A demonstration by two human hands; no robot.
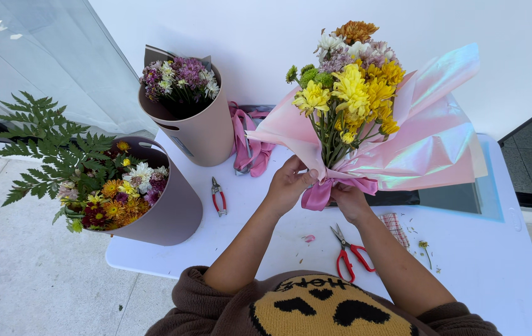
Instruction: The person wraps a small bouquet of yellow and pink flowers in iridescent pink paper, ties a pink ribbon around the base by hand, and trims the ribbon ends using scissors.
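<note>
While a white table [496, 274] stands on pale paving by a white wall, the left hand [288, 185] and right hand [348, 200] close around a pink ribbon [319, 191] binding the bouquet [353, 93] in glossy iridescent pink wrap [431, 143] above the table's middle, red-handled scissors [348, 252] near its front edge.

Yellow, white and orange flowers [353, 81] sit in iridescent pink wrapping [428, 137], tied with a pink ribbon [322, 190]. Red-handled scissors [350, 252] lie on the white table [484, 261].
</note>
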